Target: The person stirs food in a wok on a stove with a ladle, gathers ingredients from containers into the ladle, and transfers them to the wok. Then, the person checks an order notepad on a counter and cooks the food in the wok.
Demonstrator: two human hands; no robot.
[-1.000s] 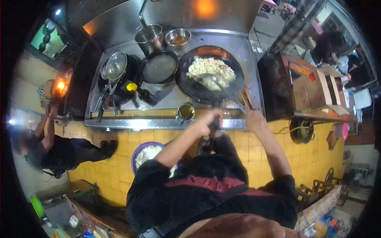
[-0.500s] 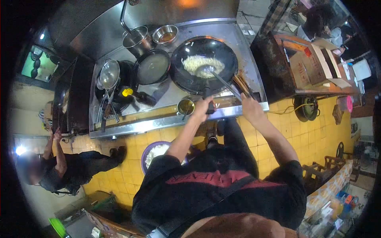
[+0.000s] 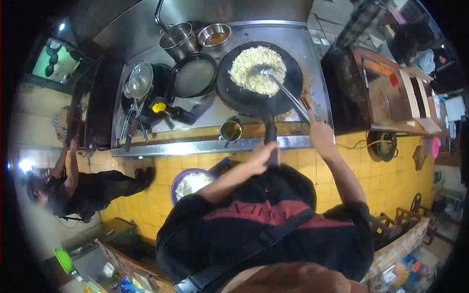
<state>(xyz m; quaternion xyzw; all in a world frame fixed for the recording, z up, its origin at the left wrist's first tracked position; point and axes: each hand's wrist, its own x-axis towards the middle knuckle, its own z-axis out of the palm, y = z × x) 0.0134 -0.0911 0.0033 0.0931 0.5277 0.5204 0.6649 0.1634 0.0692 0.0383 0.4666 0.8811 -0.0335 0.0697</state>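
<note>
My left hand [image 3: 262, 157] is closed around the long handle of a black wok [image 3: 244, 105]. The wok is tilted, so its inside faces me and pale food [image 3: 244, 66], rice or short noodles, lies spread over its far half. In my right hand [image 3: 320, 134] I grip the shaft of a metal ladle [image 3: 293, 97], whose bowl rests on that food. A small metal cup [image 3: 230, 131] with a utensil in it stands left of the wok handle. Right of the wok, a bundle of thin brown sticks [image 3: 305, 101] is partly hidden by the ladle and my hand.
A dark pan [image 3: 195, 75], a metal pot [image 3: 177, 41], a metal bowl [image 3: 214, 35], strainers [image 3: 140, 80] and a yellow-capped bottle [image 3: 178, 115] crowd the steel stove. On the floor sits a purple basin [image 3: 175, 183] of white food. Another person [image 3: 97, 190] stands left; cardboard boxes [image 3: 395, 97] lie right.
The wok has come up and tilted towards me, its handle now closer to my body. Its food has spread into a wider layer. The ladle still touches the food.
</note>
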